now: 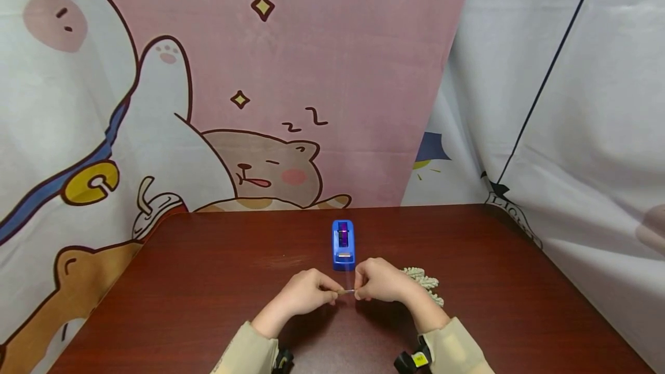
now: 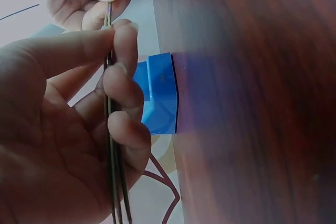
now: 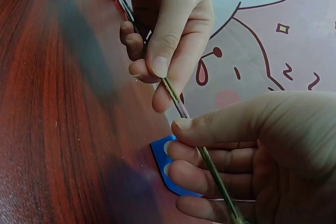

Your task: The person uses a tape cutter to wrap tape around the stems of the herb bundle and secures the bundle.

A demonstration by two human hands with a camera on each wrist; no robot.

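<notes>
Both hands meet over the middle of the table on a bundle of thin green stems [image 3: 215, 172]. My left hand [image 1: 310, 291] pinches the bundle between thumb and forefinger; in the left wrist view several stems [image 2: 111, 166] run down across its curled fingers. Thumb and fingers of my right hand [image 1: 381, 279] grip it a short way along. A shiny, pale purplish patch [image 3: 182, 109] shows on the stems between the two hands. Just beyond the fingers stands a blue tape dispenser [image 1: 343, 261] with a purple core. Pale green, leafy-looking pieces [image 1: 427, 283] stick out behind my right hand.
Dark reddish-brown table [image 1: 218, 270] lies under everything. A pink and white cartoon cloth [image 1: 363, 74] hangs behind its far edge, and white cloth [image 1: 587, 131] hangs along the right side. Each wrist wears a black camera [image 1: 414, 359].
</notes>
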